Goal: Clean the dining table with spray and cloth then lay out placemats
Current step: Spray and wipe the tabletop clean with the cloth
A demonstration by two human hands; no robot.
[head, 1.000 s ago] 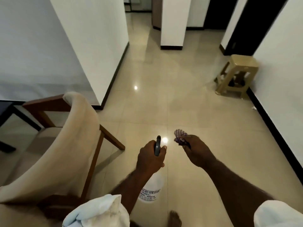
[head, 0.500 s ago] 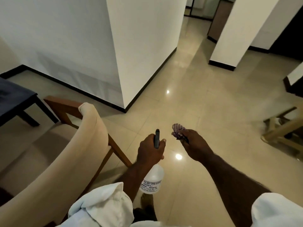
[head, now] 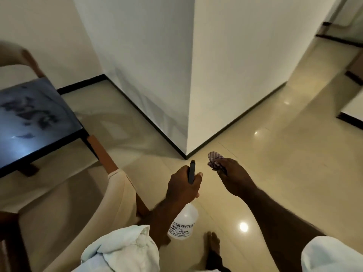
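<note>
My left hand grips the black trigger head of a white spray bottle, which hangs below my fist over the floor. My right hand is closed on a bunched checked cloth that sticks out past my fingers. Both hands are held out in front of me, close together. The dark glossy dining table shows at the far left, its top marked with smears. No placemats are visible.
A cream upholstered chair with a wooden frame stands between me and the table. A white wall corner with black skirting juts out straight ahead. Glossy beige floor tiles spread to the right. My bare foot is below.
The view has swung left: the plastic stool has left the frame and the dark table has come into sight. Both hands keep the same grips on the bottle and the cloth.
</note>
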